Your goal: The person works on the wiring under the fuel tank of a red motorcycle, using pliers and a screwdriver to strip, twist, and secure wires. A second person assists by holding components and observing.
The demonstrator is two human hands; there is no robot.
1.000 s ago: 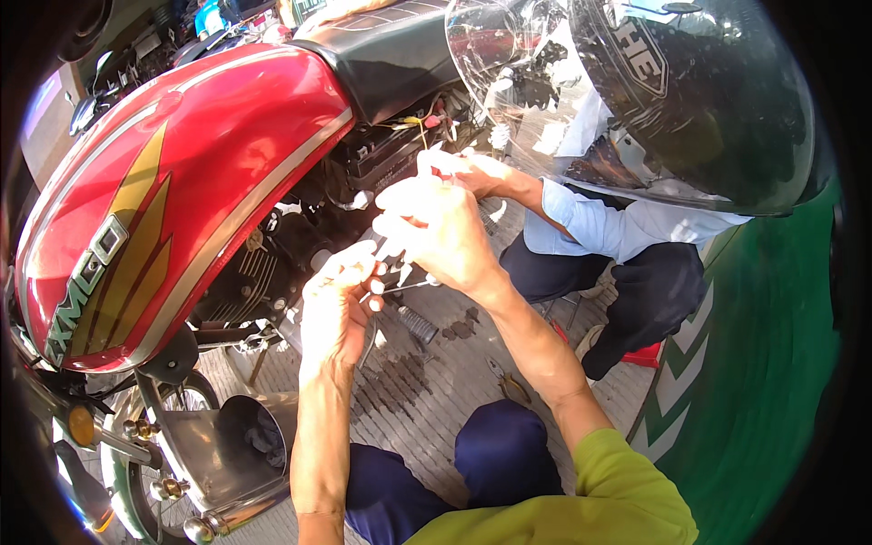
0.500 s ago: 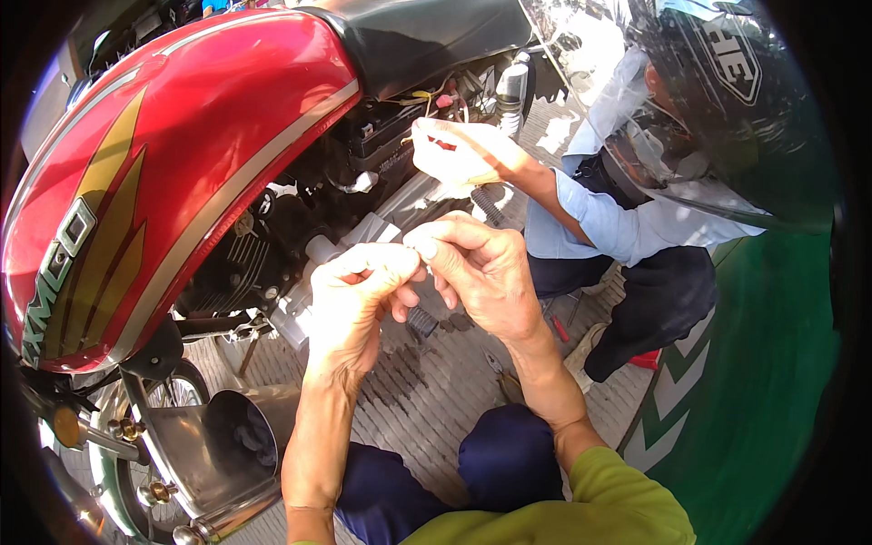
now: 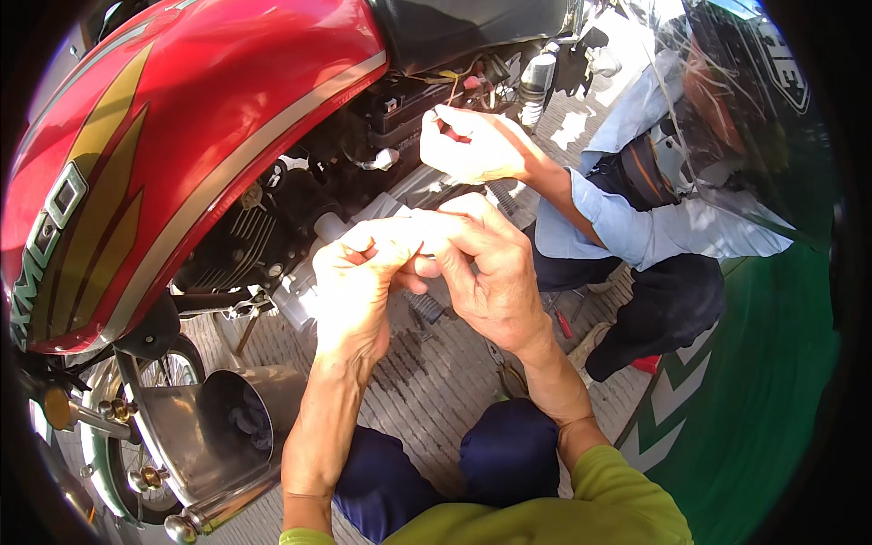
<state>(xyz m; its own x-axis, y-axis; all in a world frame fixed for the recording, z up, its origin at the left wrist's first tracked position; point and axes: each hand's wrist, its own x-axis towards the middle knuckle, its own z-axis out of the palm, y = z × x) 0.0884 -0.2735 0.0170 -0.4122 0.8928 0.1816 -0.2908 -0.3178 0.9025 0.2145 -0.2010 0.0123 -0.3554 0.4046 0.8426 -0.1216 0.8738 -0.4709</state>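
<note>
Side by side in the middle of the view, my left hand (image 3: 359, 282) and my right hand (image 3: 490, 268) meet at their fingertips. Both are closed in a pinch; bright sunlight washes out the fingers, and whatever lies between them is too small to make out. Just beyond them stands a red motorcycle with its fuel tank (image 3: 227, 118), black seat (image 3: 472, 32) and engine (image 3: 245, 241). A co-worker's hand (image 3: 477, 145), pinched near thin wires (image 3: 454, 86) under the seat, reaches in from the right.
The co-worker, in a light blue shirt (image 3: 627, 227) and dark helmet (image 3: 754, 109), crouches close on my right. Pliers (image 3: 509, 371) and a red-handled tool (image 3: 563, 324) lie on the grooved pavement (image 3: 409, 400). A metal engine guard (image 3: 182, 427) juts out at the lower left.
My fingertips have come closer together, the right hand's fingers now overlapping the left's. The co-worker's hand has shifted slightly, and the whole view has tilted a little.
</note>
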